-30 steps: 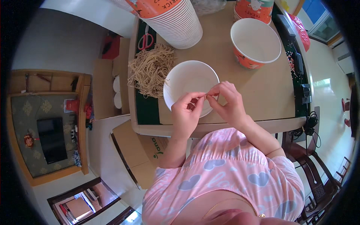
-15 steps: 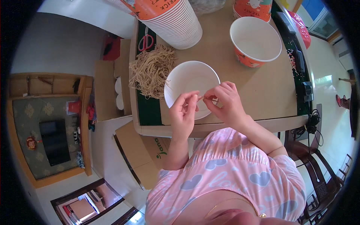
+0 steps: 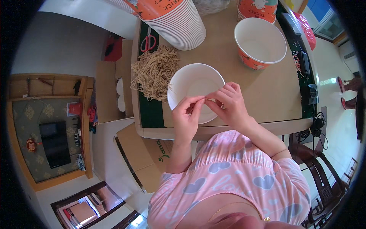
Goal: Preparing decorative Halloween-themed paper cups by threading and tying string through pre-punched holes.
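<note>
White tub (image 3: 191, 81) beside tan string heap (image 3: 155, 72), tall tub stack (image 3: 178, 27) beyond.

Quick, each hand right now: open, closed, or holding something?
Left hand: closed in a pinch over the white bowl; anything held can't be made out.
Right hand: pinched closed beside the left; anything held is hidden or too small.

Bowl (image 3: 190, 80) on table (image 3: 160, 132), string bundle (image 3: 156, 72) to its left, scissors (image 3: 148, 36) behind string, second bowl (image 3: 260, 40) behind right
</note>
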The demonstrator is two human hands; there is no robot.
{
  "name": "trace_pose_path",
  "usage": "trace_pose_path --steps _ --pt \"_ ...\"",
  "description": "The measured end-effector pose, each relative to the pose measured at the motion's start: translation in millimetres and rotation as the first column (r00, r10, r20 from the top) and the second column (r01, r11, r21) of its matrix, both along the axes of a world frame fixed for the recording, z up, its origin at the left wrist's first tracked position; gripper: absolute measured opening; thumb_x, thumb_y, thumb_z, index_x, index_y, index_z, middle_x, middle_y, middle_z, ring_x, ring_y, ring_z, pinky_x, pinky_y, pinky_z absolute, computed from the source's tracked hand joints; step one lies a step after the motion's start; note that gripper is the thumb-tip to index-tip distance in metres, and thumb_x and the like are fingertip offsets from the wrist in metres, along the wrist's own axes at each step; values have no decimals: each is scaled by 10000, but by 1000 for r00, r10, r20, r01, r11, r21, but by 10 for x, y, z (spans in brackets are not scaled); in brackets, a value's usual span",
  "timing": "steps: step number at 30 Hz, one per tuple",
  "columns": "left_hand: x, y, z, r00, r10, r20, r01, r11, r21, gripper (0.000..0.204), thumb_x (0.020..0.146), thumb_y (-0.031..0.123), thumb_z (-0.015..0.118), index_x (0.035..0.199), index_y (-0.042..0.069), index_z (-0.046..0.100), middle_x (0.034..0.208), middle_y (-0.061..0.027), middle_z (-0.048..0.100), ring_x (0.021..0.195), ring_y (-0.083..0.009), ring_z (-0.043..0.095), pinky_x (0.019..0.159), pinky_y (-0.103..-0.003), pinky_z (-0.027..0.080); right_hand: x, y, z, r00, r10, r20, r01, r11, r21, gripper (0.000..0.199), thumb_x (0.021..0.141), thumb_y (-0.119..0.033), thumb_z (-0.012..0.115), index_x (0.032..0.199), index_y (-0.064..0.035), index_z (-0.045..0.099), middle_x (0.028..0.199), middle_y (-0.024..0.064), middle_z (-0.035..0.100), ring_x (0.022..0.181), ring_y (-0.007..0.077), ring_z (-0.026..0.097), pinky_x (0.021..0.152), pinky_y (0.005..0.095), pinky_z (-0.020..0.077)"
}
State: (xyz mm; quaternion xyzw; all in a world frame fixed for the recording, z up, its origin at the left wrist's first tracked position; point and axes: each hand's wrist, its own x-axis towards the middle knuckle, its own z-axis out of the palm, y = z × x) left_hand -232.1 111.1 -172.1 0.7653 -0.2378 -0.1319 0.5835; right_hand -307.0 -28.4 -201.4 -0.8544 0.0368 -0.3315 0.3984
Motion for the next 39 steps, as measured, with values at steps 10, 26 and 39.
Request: trace_pose_path --steps 10,26,39 --pt "3 19 3 1000 7 7 -7 1000 -5 97 885 19 649 965 6 703 801 11 659 656 -24 522 587 -171 414 -4 -5 -6 1000 8 9 -8 1000 3 123 764 -126 736 833 -119 634 648 -16 538 678 164 536 896 400 386" --pt "-13 12 29 997 -15 70 12 999 39 90 894 28 644 967 1 688 825 -9 679 698 -32 565 612 -172 432 -29 -18 7 1000 -16 5 16 998 -57 115 758 -150 732 834 -141 647 716 -10 577 769 189 577 997 501 347" --pt "-33 2 46 956 -8 292 -23 994 103 52 895 21 634 922 -20 654 840 -56 670 760 -96 630 657 -217 491 -38 -19 28 998 -33 58 35 999 -33 130 722 -67 752 792 -113 652 734 -1 558 752 181 552 1019 480 328"
